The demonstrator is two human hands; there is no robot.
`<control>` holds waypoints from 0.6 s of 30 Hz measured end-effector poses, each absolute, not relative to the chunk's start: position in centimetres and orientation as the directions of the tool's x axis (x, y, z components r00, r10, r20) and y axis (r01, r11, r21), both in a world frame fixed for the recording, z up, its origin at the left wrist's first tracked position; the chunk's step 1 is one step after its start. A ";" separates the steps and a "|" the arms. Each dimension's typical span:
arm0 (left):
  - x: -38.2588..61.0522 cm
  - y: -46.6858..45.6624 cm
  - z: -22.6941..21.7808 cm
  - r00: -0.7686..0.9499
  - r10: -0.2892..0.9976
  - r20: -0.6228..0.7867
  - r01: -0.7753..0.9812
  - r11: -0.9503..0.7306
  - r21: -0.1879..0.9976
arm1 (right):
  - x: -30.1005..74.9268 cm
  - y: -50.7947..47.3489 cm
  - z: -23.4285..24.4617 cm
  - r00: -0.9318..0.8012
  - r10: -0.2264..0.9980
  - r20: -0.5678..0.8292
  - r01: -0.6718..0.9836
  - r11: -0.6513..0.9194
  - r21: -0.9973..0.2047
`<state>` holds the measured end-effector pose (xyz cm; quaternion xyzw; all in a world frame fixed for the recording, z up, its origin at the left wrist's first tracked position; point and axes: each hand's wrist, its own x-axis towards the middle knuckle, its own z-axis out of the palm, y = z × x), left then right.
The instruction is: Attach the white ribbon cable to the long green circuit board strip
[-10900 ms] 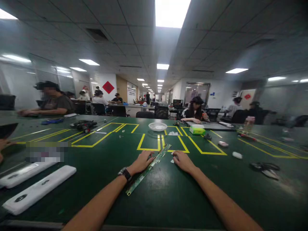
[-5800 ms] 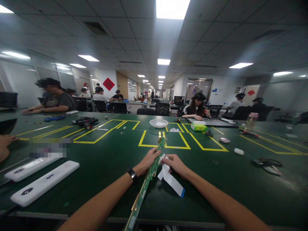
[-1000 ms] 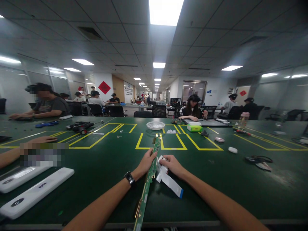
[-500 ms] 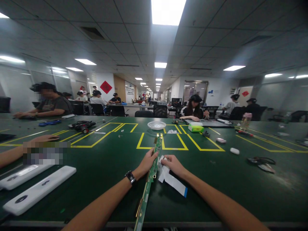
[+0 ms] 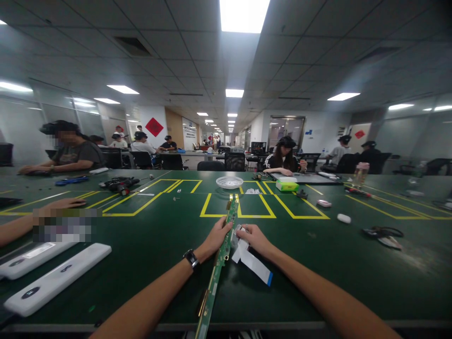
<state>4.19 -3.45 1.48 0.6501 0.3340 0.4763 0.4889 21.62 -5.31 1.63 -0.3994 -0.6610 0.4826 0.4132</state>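
Note:
A long, narrow green circuit board [image 5: 214, 281] slants up from the table's front edge, with gold tabs at its far end. My left hand [image 5: 216, 236], with a watch on the wrist, is closed around the board's upper part, thumb on its face. Just right of the board, my right hand [image 5: 254, 240] pinches a white flat ribbon cable [image 5: 256, 266]. The cable hangs folded below the fingers and ends in a blue tip. Whether its upper end is joined to the board is hidden by my fingers.
A white round basket [image 5: 229, 182] stands ahead on the green table [image 5: 318, 282]. White power strips [image 5: 60, 278] lie at left, near another person's hand [image 5: 67, 202]. A green and yellow box [image 5: 286, 186], a white case [image 5: 343, 218] and dark cables [image 5: 383, 232] lie to the right.
The fingers of my right hand have shifted slightly on the ribbon cable, and its blue tip has moved a little up and left. My left hand keeps its hold on the circuit board.

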 end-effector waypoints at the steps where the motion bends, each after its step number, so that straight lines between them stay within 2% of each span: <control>1: 4.2 -3.4 1.5 0.322 0.900 0.294 -0.027 -0.302 0.953 | 21.6 -5.3 1.7 -0.336 0.927 0.164 0.136 0.220 -0.966; 18: 4.2 -3.7 1.8 0.322 0.906 0.277 -0.030 -0.282 0.959 | 21.7 -5.4 1.6 -0.335 0.929 0.158 0.126 0.210 -0.969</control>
